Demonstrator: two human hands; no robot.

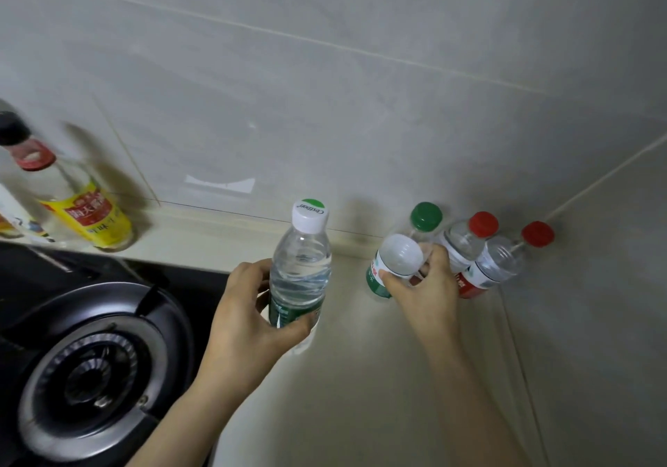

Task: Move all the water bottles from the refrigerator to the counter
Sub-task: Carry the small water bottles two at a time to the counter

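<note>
A clear plastic, white-capped water bottle is gripped by the left hand — a second white-capped bottle is held by the right hand, beside three red- and green-capped bottles.

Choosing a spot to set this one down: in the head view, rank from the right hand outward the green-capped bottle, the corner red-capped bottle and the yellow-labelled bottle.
1. Green-capped bottle: just behind the right hand, at its fingers.
2. Corner red-capped bottle: farther right, by the wall corner.
3. Yellow-labelled bottle: far left, beyond the stove burner.
</note>
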